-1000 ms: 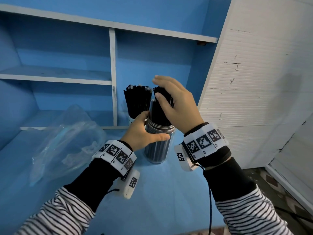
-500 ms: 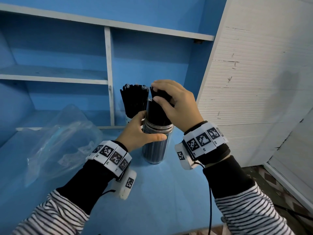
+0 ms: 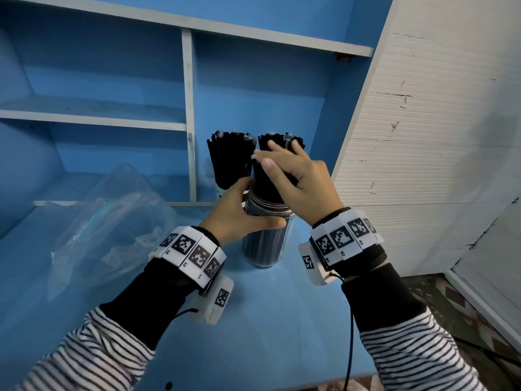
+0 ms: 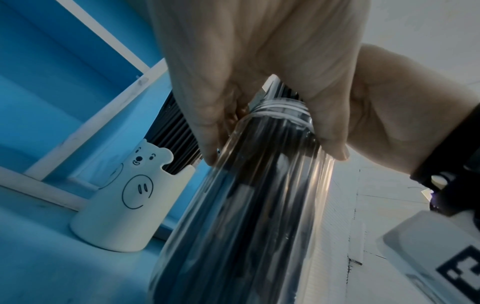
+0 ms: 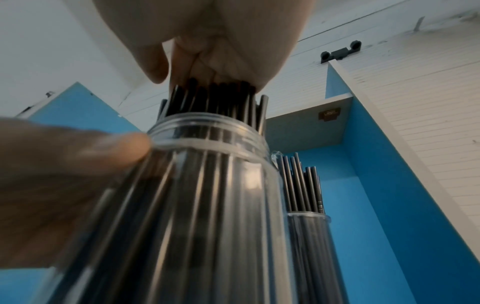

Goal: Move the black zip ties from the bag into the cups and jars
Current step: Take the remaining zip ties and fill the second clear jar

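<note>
A clear ribbed jar (image 3: 263, 244) stands on the blue desk, packed with black zip ties (image 3: 263, 182). My left hand (image 3: 239, 213) grips the jar just below its threaded neck, thumb in front and fingers behind. My right hand (image 3: 282, 162) lies over the tops of those ties with its fingers spread and nearly straight. In the right wrist view the palm presses on the tie ends (image 5: 221, 96) above the jar (image 5: 207, 205). The clear plastic bag (image 3: 112, 227) lies crumpled to the left; what it holds cannot be made out.
A white bear cup (image 4: 122, 216) full of ties (image 3: 229, 156) stands just behind-left of the jar. A second clear jar (image 5: 309, 246) with ties stands behind it. A white shelf divider (image 3: 189, 122) and a white slatted panel (image 3: 423, 136) flank the spot.
My right hand's fingers have gone from curled over the tie tops to spread and nearly straight. The left hand keeps its hold on the jar.
</note>
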### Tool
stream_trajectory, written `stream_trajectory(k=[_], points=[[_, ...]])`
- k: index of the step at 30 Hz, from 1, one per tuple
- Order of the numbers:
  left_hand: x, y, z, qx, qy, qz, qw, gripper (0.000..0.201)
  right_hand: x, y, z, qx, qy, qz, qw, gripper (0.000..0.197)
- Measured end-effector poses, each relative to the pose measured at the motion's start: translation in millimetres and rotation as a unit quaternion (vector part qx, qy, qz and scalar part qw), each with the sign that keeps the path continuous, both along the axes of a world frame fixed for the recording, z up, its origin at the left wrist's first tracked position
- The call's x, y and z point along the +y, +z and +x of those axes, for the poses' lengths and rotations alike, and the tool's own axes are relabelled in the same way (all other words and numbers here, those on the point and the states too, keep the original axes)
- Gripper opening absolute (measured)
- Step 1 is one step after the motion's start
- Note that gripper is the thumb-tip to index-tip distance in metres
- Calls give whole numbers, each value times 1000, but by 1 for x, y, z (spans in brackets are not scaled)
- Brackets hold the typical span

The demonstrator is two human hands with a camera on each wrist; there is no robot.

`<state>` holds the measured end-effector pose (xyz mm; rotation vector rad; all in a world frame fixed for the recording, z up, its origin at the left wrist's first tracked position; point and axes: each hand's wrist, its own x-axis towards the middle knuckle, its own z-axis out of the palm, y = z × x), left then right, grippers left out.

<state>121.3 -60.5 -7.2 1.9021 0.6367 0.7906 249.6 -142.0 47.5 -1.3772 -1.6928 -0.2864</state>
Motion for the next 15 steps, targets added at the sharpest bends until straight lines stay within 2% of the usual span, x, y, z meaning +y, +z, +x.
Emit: stream_trajectory(k=[9, 12, 15], points=[[3, 0, -1, 3, -30, -2, 1000, 84, -15, -10, -1, -1, 13, -17, 1000, 44], [12, -2, -6, 16, -57, -37, 998, 103, -25, -9, 10, 46, -1, -25, 999, 70], [19, 3, -11, 31, -84, -55, 994, 99, -31, -17, 29, 150, -42, -130, 979, 97]])
